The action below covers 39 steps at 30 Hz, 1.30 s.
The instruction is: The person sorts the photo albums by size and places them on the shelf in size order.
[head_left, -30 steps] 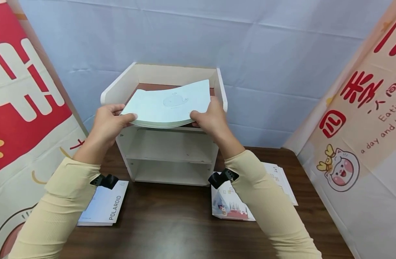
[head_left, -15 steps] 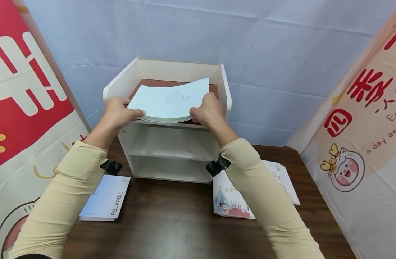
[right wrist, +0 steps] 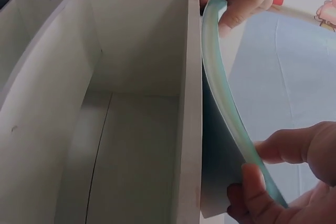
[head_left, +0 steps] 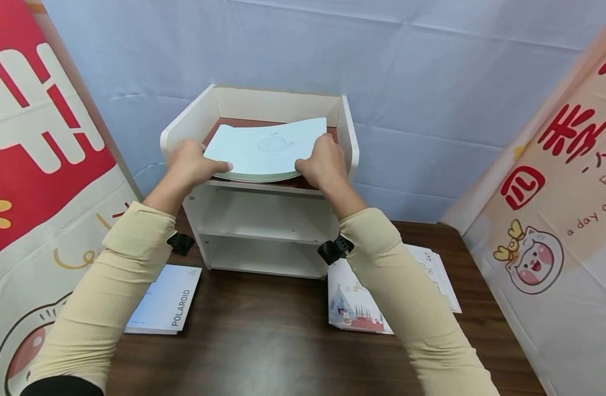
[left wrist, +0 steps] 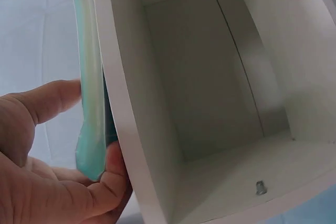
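A pale blue soft-cover notebook (head_left: 255, 159) with a line drawing of a whale on top lies across both hands, over the brown top board (head_left: 298, 183) of a small white shelf unit (head_left: 268, 217). My left hand (head_left: 190, 164) pinches its left end, thumb on the cover and fingers beneath. At the right end, my right hand (head_left: 325, 164) grips it the same way. Both wrist views show the notebook's page edge (left wrist: 90, 93) bowed, sagging between the hands close over the top board. In the right wrist view, the raised right end (right wrist: 254, 163) stands off the board.
A blue-white "POLAROID" booklet (head_left: 166, 302) lies left on the dark wooden table (head_left: 253, 330). Illustrated booklets or papers (head_left: 357, 308) lie to the right, partly under the right sleeve. Low side walls and a back wall (head_left: 278, 102) border the shelf top.
Both hands have carried the notebook further back over the shelf's top board and lower. The camera view has shifted slightly. The grip of each hand is unchanged.
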Tool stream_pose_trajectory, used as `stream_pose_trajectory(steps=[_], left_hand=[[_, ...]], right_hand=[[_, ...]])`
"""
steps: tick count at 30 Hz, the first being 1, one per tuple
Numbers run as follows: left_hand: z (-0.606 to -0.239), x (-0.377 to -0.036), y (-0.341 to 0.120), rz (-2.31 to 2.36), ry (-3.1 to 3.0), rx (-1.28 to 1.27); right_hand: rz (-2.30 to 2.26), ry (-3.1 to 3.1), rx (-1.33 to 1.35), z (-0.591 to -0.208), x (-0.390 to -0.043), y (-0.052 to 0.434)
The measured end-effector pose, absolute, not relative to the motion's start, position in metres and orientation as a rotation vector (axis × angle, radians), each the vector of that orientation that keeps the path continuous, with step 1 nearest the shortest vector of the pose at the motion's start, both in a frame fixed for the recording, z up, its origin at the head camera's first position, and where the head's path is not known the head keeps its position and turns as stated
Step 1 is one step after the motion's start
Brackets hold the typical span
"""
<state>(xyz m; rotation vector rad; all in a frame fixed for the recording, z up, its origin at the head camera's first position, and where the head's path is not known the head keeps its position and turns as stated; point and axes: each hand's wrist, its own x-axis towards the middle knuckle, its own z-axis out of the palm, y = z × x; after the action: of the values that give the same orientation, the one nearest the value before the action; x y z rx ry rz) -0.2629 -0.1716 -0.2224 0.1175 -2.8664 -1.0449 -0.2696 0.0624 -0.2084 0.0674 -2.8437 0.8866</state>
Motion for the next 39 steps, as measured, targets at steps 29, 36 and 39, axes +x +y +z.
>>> stream_pose_trajectory(steps=[29,36,39], left_hand=[[-0.205,-0.257,-0.156,-0.514,-2.916,-0.107],[-0.209,-0.241,-0.156,-0.468,-2.874,-0.267],[-0.209,-0.23,-0.155,-0.433,-2.873,-0.282]], right_hand=[[0.435,-2.988,0.23,-0.204,-0.266,0.064],[0.393,-2.961,0.373,-0.209,-0.25,0.066],[0.382,-2.959,0.451,-0.211,-0.243,0.067]])
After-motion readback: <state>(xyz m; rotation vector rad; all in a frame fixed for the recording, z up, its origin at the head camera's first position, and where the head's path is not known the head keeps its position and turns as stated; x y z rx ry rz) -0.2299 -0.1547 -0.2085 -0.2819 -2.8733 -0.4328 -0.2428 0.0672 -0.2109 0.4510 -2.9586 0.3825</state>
